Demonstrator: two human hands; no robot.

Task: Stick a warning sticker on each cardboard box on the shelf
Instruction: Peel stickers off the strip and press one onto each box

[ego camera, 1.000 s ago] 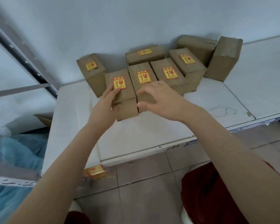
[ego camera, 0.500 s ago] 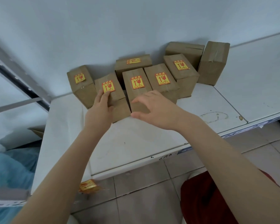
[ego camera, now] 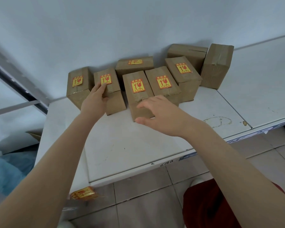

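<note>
A: A white shelf against a pale wall is carrying eight cardboard boxes; six are showing stickers.

B: And the hands?

A: The left hand is pressing, fingers together, on the second box below its sticker. The right hand is hovering spread and empty.

B: Advice?

A: Rub the edges flat, then label the two bare boxes.

Eight boxes clustered at the back of the white shelf, against the wall. Six show a yellow sticker on top; two at the back right, one lying, one upright, show none. Left hand flat on the second box from left, fingertips at its sticker. Right hand spread open over the front of the middle box. Sticker roll near the shelf's front left corner.
</note>
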